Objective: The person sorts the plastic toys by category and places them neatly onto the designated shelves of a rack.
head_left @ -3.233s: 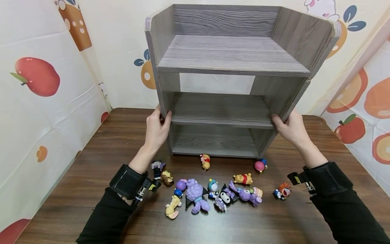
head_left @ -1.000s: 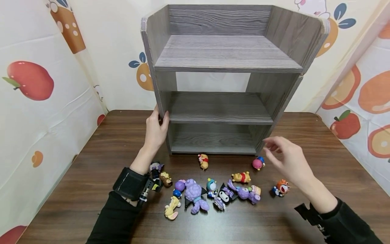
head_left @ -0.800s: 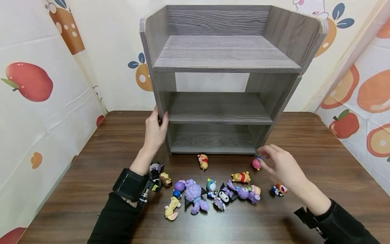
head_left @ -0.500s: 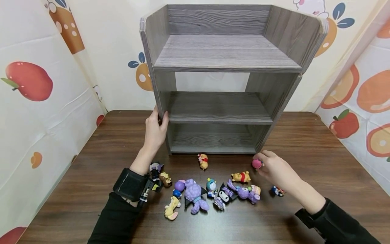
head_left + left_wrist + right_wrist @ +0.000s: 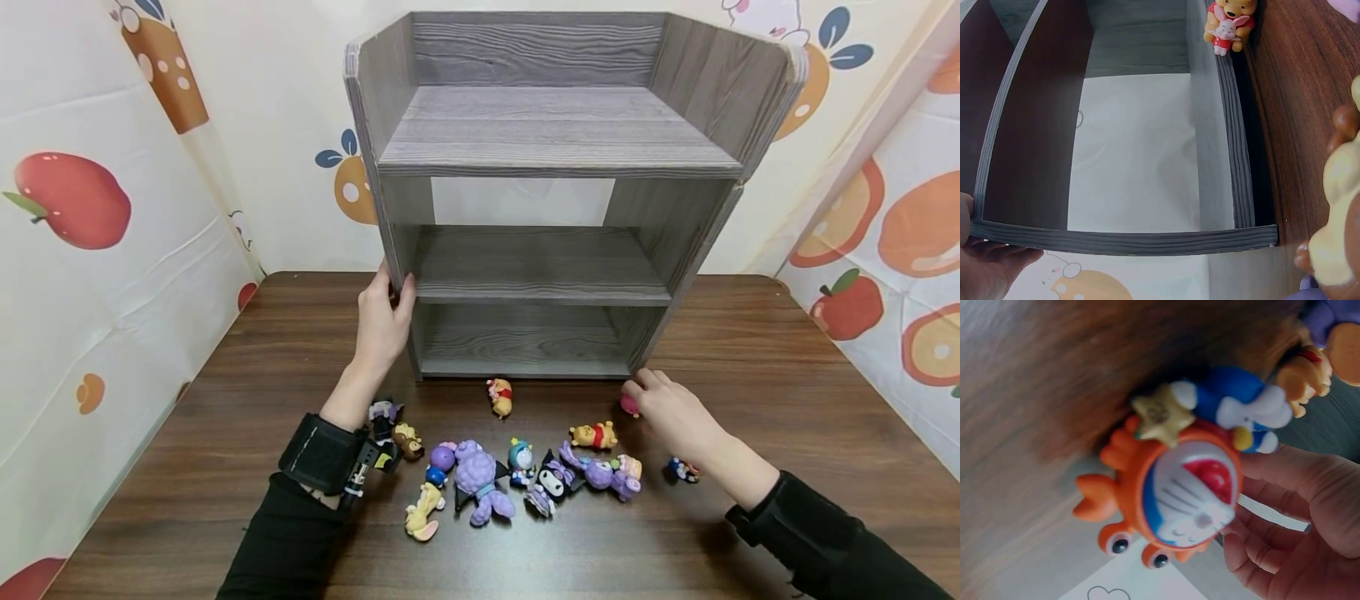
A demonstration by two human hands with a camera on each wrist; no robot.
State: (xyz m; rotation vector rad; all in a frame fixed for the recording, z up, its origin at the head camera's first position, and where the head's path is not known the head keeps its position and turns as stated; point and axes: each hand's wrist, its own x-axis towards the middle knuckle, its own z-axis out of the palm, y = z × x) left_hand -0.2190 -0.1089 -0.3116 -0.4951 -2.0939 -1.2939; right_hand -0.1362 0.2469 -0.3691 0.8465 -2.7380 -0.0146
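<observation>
A grey wood-grain shelf unit [image 5: 540, 296] with three levels stands at the back of the table. My left hand [image 5: 381, 325] grips the edge of its left side panel, with the thumb inside the unit; the left wrist view shows curled fingers [image 5: 1004, 257] at that panel. By the lower right corner, my right hand [image 5: 675, 415] has curled fingers around a small pink figurine [image 5: 629, 405], mostly hidden by the hand. Under the right wrist is a cat figurine in an orange crab hood [image 5: 1179, 487], which in the right wrist view overlaps the fingertips.
Several toy figurines lie in front of the shelf: two yellow bears in red [image 5: 499, 397] [image 5: 594, 436], a purple plush-like one [image 5: 480, 479], a black-hooded one [image 5: 553, 482], a yellow rabbit-eared one [image 5: 424, 510]. A bear [image 5: 1232, 19] touches the shelf's front edge in the left wrist view.
My right hand has let go of the shelf's right side panel, moved down toward me and closed around the pink figurine. The left hand has stayed on the shelf.
</observation>
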